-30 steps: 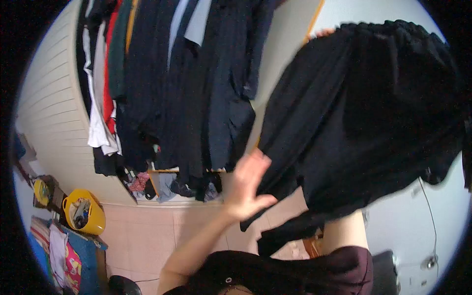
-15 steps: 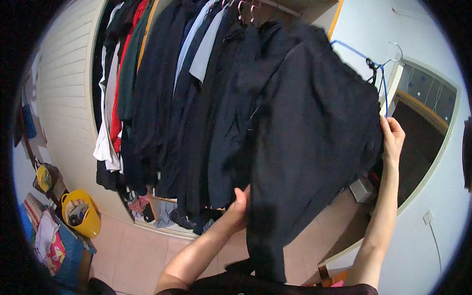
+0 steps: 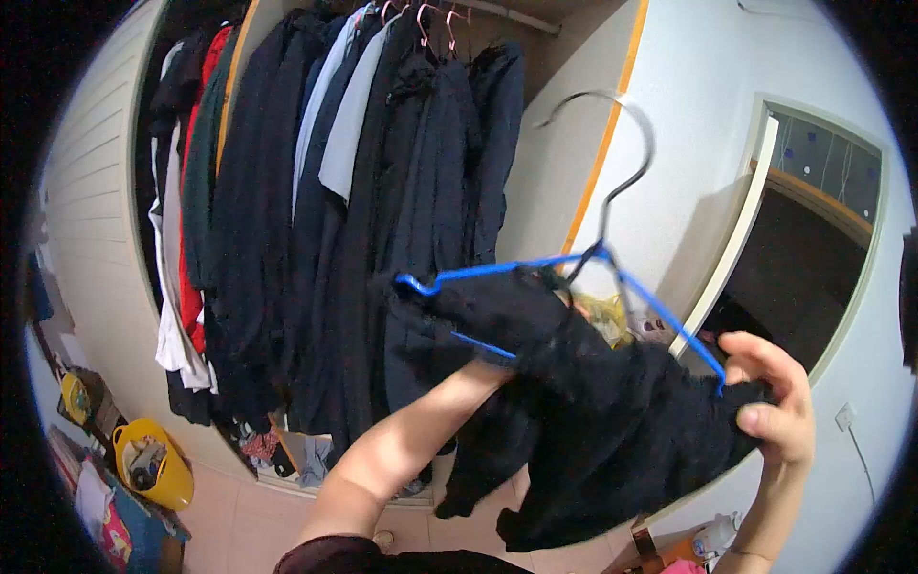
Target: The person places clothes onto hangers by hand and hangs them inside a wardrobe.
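Note:
A pair of black trousers (image 3: 622,430) hangs from a blue hanger (image 3: 660,306) in front of me, its dark metal hook pointing up. My right hand (image 3: 784,402) is closed on the waistband at the hanger's right end, thumb toward me and fingers behind. My left hand (image 3: 492,375) reaches in behind the fabric at the left; its fingers are hidden, so their grip does not show. The hanger's left tip sticks out bare beside the cloth. Both trouser legs dangle below, their ends over the floor.
An open wardrobe (image 3: 545,182) holds a row of dark clothes (image 3: 382,220) on a rail, several on pink hangers (image 3: 426,27). A yellow basket (image 3: 172,474) stands on the floor at left. A doorway (image 3: 794,258) lies to the right, beside a wall socket (image 3: 845,417).
The trousers and hanger have come lower and nearer to me, the hook now upright in mid-view. My right hand has moved down; my left has gone up behind the cloth.

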Motion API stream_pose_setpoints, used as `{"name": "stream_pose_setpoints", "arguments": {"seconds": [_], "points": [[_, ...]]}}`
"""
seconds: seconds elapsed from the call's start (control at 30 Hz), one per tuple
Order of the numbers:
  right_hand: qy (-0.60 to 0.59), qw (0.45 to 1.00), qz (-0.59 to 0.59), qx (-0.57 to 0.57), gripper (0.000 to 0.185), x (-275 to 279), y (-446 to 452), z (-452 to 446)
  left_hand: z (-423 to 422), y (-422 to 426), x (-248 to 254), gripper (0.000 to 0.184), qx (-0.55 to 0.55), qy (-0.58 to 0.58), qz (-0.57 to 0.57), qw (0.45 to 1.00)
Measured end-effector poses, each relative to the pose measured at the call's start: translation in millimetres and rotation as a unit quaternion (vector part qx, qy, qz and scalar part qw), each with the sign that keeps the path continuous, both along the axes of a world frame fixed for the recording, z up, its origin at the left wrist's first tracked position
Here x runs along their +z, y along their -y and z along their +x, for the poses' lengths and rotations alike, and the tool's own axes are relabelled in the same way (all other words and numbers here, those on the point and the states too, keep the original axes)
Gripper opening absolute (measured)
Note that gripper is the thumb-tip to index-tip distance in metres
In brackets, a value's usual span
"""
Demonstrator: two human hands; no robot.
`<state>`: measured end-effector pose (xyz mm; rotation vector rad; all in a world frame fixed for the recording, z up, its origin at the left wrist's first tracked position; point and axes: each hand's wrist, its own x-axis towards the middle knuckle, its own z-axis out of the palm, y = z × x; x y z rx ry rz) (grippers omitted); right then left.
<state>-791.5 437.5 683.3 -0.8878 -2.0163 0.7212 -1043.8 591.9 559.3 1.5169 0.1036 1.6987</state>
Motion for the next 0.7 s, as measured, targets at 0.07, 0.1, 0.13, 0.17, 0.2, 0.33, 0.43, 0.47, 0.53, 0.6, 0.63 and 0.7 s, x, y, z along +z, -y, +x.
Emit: {"name": "stream_pose_setpoints", "arguments": {"seconds": [0.07,0.1,0.13,0.17,0.2,0.33,0.43,0.47,0.53,0.6,0.63,0.7], "points": [[-0.030,0.999,0.020,-0.019,0.066,-4,-3,-14,-11,-49,-2,0.055,0.086,-0.074,0.036,0.993],[-0.057,0.996,0.050,-0.045,0.064,-5,-5,-25,-14,-70,6,0.055,0.094,-0.092,0.056,0.990],[-0.107,0.987,0.082,-0.086,0.062,-4,-10,-34,-16,-93,18,0.056,0.091,-0.102,0.070,0.988],[-0.157,0.973,0.115,-0.126,0.061,-4,-15,-42,-19,-113,28,0.057,0.089,-0.116,0.079,0.986],[-0.175,0.965,0.154,-0.121,0.058,2,-26,-42,-25,-116,43,0.059,0.085,-0.129,0.086,0.984],[-0.182,0.946,0.230,-0.138,0.049,46,-60,-65,-71,-141,84,0.064,0.051,-0.242,0.040,0.968],[-0.148,0.940,0.253,-0.177,0.044,71,-90,-90,-120,-213,99,0.047,0.149,-0.206,-0.091,0.963],[-0.155,0.940,0.244,-0.180,0.043,75,-95,-97,-132,-218,109,0.044,0.228,-0.134,-0.058,0.963],[-0.165,0.940,0.235,-0.186,0.043,87,-117,-123,-163,-236,126,0.042,0.314,-0.039,-0.018,0.948],[-0.145,0.936,0.245,-0.207,0.041,97,-136,-146,-185,-246,139,0.036,0.349,-0.041,0.006,0.936],[-0.152,0.933,0.246,-0.212,0.041,103,-146,-153,-194,-249,146,0.033,0.374,-0.059,0.024,0.925],[-0.067,0.922,0.278,-0.261,0.039,119,-164,-151,-202,-283,154,0.031,0.469,-0.119,0.152,0.862]]}}
